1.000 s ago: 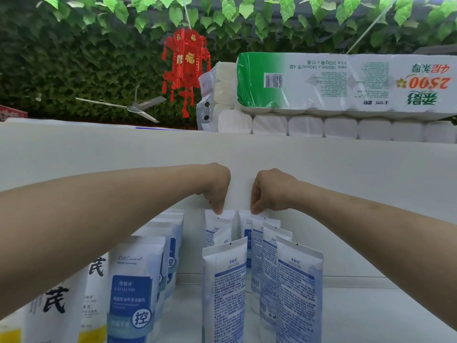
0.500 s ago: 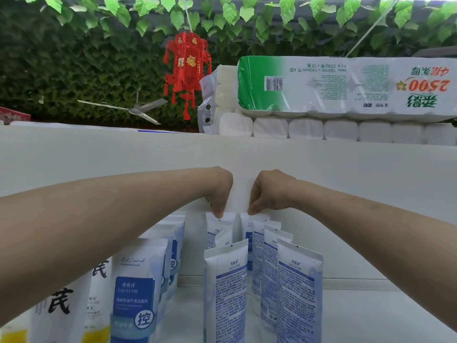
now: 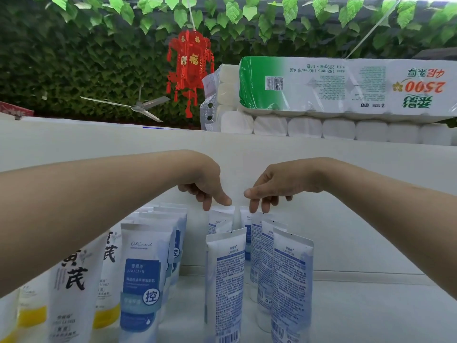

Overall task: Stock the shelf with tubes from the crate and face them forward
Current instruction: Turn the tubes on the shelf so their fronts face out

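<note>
Left hand (image 3: 206,184) fingers loosely spread, tips just above the rear tube (image 3: 220,219), holding nothing. Right hand (image 3: 269,188) fingers likewise parted, tips at the crimp of the rear right tube (image 3: 247,217); contact cannot be confirmed. Tubes stand upright on the shelf (image 3: 358,313): back-labelled rows (image 3: 225,280) centre, front-facing row (image 3: 141,280) left. Tissue packs (image 3: 346,87) on top.

A shop, rows of tubes (image 3: 141,276) on a white shelf (image 3: 371,308), wrapped toilet-roll packs (image 3: 346,87) stacked above
</note>
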